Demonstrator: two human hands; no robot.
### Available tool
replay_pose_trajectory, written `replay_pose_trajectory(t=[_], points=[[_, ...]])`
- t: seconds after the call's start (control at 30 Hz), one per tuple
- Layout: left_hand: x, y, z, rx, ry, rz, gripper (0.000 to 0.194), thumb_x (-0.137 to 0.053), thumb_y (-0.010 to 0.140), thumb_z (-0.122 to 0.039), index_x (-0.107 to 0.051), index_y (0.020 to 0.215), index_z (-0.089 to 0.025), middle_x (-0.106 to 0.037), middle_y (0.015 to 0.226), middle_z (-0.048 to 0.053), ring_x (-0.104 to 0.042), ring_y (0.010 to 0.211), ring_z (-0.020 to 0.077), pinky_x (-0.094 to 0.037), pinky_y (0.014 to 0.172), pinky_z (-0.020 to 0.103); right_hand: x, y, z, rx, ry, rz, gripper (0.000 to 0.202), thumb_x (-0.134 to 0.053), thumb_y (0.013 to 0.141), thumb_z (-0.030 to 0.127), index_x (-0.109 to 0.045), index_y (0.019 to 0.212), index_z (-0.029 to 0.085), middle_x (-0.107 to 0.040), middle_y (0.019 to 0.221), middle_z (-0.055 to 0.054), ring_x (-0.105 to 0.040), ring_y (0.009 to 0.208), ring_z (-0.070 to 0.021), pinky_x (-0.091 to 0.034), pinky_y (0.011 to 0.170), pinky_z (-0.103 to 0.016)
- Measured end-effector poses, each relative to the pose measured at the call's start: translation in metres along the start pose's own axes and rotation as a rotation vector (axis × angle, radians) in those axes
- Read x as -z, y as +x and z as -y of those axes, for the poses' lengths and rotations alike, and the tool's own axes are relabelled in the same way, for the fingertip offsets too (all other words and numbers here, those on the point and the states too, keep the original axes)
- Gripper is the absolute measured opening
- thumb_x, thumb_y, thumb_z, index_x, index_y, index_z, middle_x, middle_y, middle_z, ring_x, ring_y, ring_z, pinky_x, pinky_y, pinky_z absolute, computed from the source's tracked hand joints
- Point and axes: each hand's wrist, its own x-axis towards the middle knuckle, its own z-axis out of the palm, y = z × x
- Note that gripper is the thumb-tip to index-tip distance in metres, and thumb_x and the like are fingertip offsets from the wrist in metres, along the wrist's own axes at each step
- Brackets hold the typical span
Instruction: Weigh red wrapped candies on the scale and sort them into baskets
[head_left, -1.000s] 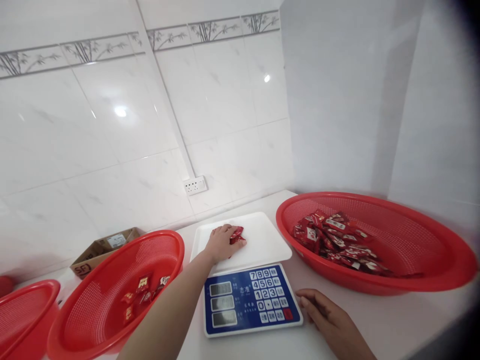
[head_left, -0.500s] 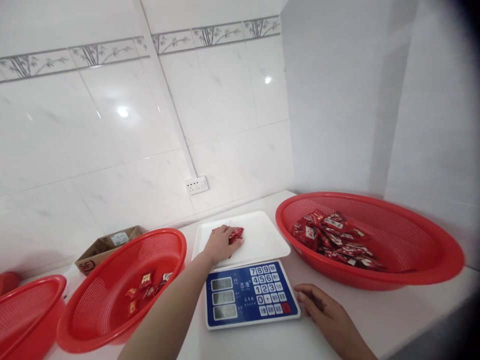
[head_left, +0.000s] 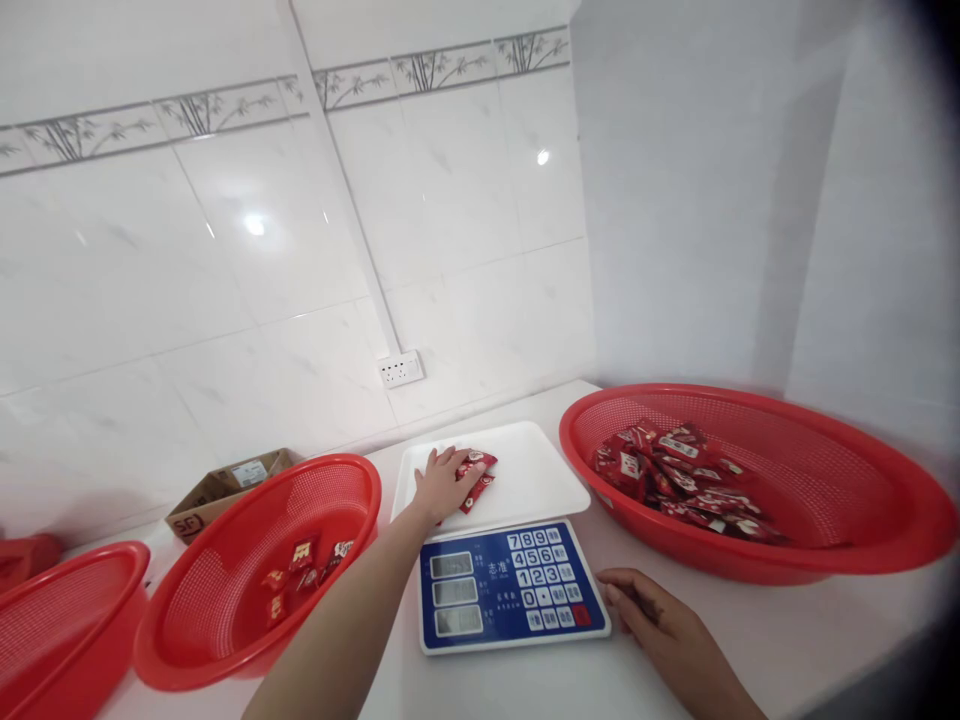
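Observation:
My left hand [head_left: 444,485] rests over several small red packets [head_left: 478,484] on the white tray [head_left: 536,470] of a weighing scale. Its fingers are spread, and the palm hides part of the packets. In front of the tray is the scale's blue keypad panel [head_left: 495,590], with displays on the left and number keys on the right. At the panel's right edge lies my right hand [head_left: 660,620], fingers curled closed with nothing visible in them.
On the right, a large red basket [head_left: 862,480] holds a heap of red packets [head_left: 675,470]. Another red basket [head_left: 195,590], with a few packets inside, stands left of my forearm. Beyond are a further red basket [head_left: 60,620] and a cardboard box [head_left: 210,495] by the tiled wall.
My left hand's fingers have spread apart, and more of the packets beneath show on the tray. My right hand stays beside the scale. The view has shifted slightly.

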Motion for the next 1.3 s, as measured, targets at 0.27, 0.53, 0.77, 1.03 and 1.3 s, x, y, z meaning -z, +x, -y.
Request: replay_pose_trajectory(t=[0.27,0.53,0.77,1.03,1.3], points=[[-0.003,0.007,-0.015,-0.029,0.076,-0.002,0.035,-0.045,0.085,-0.045,-0.062,0.099,-0.017,-0.063,0.109,0.009,-0.05,0.113,0.0246,-0.032,0.099,0.046,0.0,-0.001,0.004,0.001,0.021,-0.005,0.031,-0.053,0.075,0.049,-0.065,0.086,0.023,-0.065,0.069,-0.001,-0.055,0.059,-0.0165,-0.047,0.056,-0.024],[-0.001,0.001,-0.017,-0.01,0.119,0.01,0.048,-0.036,0.087,-0.05,-0.046,0.127,-0.027,-0.043,0.138,0.012,-0.036,0.128,0.0327,-0.024,0.101,0.06,0.001,-0.002,0.008,0.006,0.019,0.0,0.03,-0.053,0.076,0.049,-0.066,0.086,0.023,-0.065,0.068,0.0,-0.056,0.06,-0.0173,-0.048,0.056,-0.025],[0.003,0.0,-0.02,-0.161,0.139,0.14,0.041,-0.031,0.089,-0.039,-0.053,0.123,-0.032,-0.052,0.133,0.002,-0.037,0.129,0.0222,-0.025,0.107,0.047,0.001,-0.001,0.004,0.004,0.023,0.016,0.031,-0.053,0.076,0.048,-0.066,0.087,0.022,-0.066,0.068,0.0,-0.056,0.061,-0.0168,-0.047,0.058,-0.025],[0.015,0.0,-0.013,-0.102,0.2,0.131,0.05,-0.021,0.091,-0.053,-0.043,0.132,-0.034,-0.03,0.149,0.005,-0.024,0.137,0.023,-0.024,0.107,0.05,0.001,-0.003,0.009,0.026,0.001,0.002,0.031,-0.052,0.076,0.048,-0.066,0.084,0.022,-0.062,0.065,0.0,-0.054,0.059,-0.0161,-0.046,0.057,-0.024],[0.07,-0.003,0.059,0.173,0.451,0.081,0.055,-0.037,0.085,-0.052,-0.044,0.132,-0.023,-0.021,0.152,0.012,-0.006,0.14,0.0358,-0.009,0.105,0.062,0.001,-0.003,0.007,0.007,0.003,-0.01,0.03,-0.054,0.074,0.048,-0.067,0.083,0.023,-0.058,0.057,0.001,-0.052,0.055,-0.016,-0.044,0.051,-0.024]])
